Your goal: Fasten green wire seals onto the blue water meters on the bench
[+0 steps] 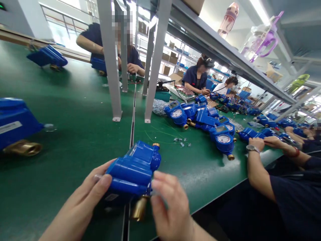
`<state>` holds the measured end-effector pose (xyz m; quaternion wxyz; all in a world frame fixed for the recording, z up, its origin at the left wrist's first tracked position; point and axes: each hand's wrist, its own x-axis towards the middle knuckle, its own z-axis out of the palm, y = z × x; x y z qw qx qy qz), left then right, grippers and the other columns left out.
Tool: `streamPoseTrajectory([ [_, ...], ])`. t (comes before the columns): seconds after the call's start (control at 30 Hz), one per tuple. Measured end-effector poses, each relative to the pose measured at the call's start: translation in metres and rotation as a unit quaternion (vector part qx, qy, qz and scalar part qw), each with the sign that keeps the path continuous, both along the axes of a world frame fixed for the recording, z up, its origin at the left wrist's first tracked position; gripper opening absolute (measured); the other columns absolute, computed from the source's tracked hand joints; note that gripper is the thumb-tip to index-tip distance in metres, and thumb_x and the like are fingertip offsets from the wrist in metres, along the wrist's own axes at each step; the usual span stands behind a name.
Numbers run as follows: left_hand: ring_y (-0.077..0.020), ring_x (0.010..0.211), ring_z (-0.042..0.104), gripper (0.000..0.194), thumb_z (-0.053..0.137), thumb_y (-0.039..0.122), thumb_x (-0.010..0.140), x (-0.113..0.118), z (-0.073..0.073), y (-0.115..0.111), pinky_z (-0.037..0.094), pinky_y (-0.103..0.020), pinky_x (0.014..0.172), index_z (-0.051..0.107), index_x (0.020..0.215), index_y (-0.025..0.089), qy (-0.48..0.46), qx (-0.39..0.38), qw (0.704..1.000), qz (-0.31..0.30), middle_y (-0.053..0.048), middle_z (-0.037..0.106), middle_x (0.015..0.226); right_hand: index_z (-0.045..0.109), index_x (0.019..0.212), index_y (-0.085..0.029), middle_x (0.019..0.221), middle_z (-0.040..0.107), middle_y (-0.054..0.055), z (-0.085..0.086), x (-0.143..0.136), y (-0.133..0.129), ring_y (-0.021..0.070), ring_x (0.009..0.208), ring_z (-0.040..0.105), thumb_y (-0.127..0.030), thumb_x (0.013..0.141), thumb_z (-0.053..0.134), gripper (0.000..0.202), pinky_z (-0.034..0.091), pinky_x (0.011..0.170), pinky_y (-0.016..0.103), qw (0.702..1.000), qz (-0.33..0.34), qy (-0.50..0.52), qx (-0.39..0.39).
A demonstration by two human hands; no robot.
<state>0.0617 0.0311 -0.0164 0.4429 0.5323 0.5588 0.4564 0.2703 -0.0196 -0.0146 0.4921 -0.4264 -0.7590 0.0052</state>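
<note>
A blue meter point(130, 167) with brass pipe ends is held tilted above the green table point(75, 140), near the table's dark seam. My left hand point(90, 190) grips its left end, with the thumb on top of the casing. At the meter's right side, my right hand point(172, 204) has its fingers bent close to the lower brass fitting. Whatever lies between those fingertips is too blurred and hidden to make out.
Another blue meter point(17, 127) sits at the left edge. Grey metal posts point(114, 67) stand on the table ahead. Behind small clear pieces point(182, 140) lies a pile of meters point(205, 117). A co-worker's arms point(258, 167) are at the right.
</note>
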Motion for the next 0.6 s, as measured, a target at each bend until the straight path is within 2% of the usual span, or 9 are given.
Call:
streamPoseTrajectory([
  [0.07,-0.0341,0.112,0.054,0.056,0.047,0.067,0.077,-0.003,-0.002,0.003,0.050,-0.049,0.092,0.055,0.118,0.028,-0.073,-0.067,0.995,0.021,-0.003,0.062,0.119,0.051,0.116,-0.020,0.111,0.062,0.007,0.003,0.030,0.032,0.0157,0.109,0.054,-0.016,0.092,0.037,0.028,0.046,0.093,0.033,0.988,-0.141,-0.023,-0.066],
  [0.1,-0.0350,0.113,0.053,0.058,0.048,0.067,0.076,-0.003,-0.002,0.004,0.049,-0.049,0.092,0.054,0.119,0.030,-0.097,-0.085,0.991,0.028,-0.003,0.061,0.120,0.052,0.115,-0.018,0.111,0.062,0.007,0.002,0.044,0.050,0.0157,0.108,0.054,-0.018,0.093,0.035,0.028,0.045,0.094,0.032,0.969,-0.202,-0.091,-0.112],
  [0.2,-0.0360,0.111,0.053,0.060,0.052,0.065,0.075,0.001,0.005,0.002,0.048,-0.050,0.087,0.047,0.126,0.034,-0.116,-0.071,0.990,0.033,-0.004,0.060,0.119,0.058,0.114,-0.017,0.114,0.063,0.009,-0.010,0.072,0.098,0.0197,0.108,0.053,-0.016,0.090,0.043,0.028,0.041,0.095,0.036,0.950,-0.205,-0.170,-0.163],
  [0.3,-0.0348,0.108,0.054,0.062,0.055,0.061,0.076,0.009,0.012,0.004,0.047,-0.049,0.086,0.042,0.129,0.033,-0.139,-0.064,0.988,0.028,-0.005,0.058,0.117,0.058,0.116,-0.022,0.117,0.062,0.007,-0.027,0.074,0.127,0.0215,0.110,0.051,-0.017,0.087,0.050,0.031,0.038,0.092,0.038,0.940,-0.178,-0.221,-0.188],
  [0.37,-0.0327,0.109,0.053,0.060,0.054,0.057,0.078,0.012,0.012,0.007,0.046,-0.048,0.089,0.039,0.130,0.031,-0.158,-0.056,0.986,0.022,-0.006,0.057,0.117,0.059,0.114,-0.027,0.115,0.063,0.005,-0.035,0.068,0.134,0.0214,0.108,0.052,-0.021,0.088,0.051,0.027,0.036,0.089,0.038,0.934,-0.169,-0.244,-0.198],
  [0.43,-0.0304,0.111,0.051,0.059,0.054,0.054,0.081,0.012,0.007,0.009,0.044,-0.048,0.094,0.034,0.130,0.029,-0.156,-0.014,0.987,0.037,-0.006,0.054,0.120,0.063,0.103,-0.027,0.106,0.065,0.004,-0.039,0.064,0.135,0.0213,0.102,0.053,-0.025,0.089,0.051,0.019,0.034,0.086,0.039,0.928,-0.175,-0.258,-0.206],
  [0.53,-0.0285,0.116,0.045,0.053,0.052,0.050,0.084,0.011,-0.001,0.001,0.035,-0.050,0.102,0.033,0.128,0.026,-0.074,0.111,0.986,0.097,-0.007,0.047,0.123,0.064,0.085,-0.023,0.090,0.064,0.005,-0.042,0.068,0.125,0.0213,0.092,0.053,-0.025,0.090,0.048,0.017,0.033,0.081,0.038,0.918,-0.198,-0.269,-0.216],
  [0.6,-0.0276,0.116,0.042,0.048,0.053,0.044,0.084,0.010,-0.001,-0.012,0.032,-0.049,0.105,0.036,0.125,0.025,-0.008,0.198,0.971,0.136,-0.007,0.042,0.123,0.061,0.081,-0.020,0.086,0.061,0.007,-0.044,0.076,0.113,0.0221,0.088,0.051,-0.021,0.091,0.046,0.018,0.033,0.079,0.038,0.912,-0.218,-0.272,-0.218],
])
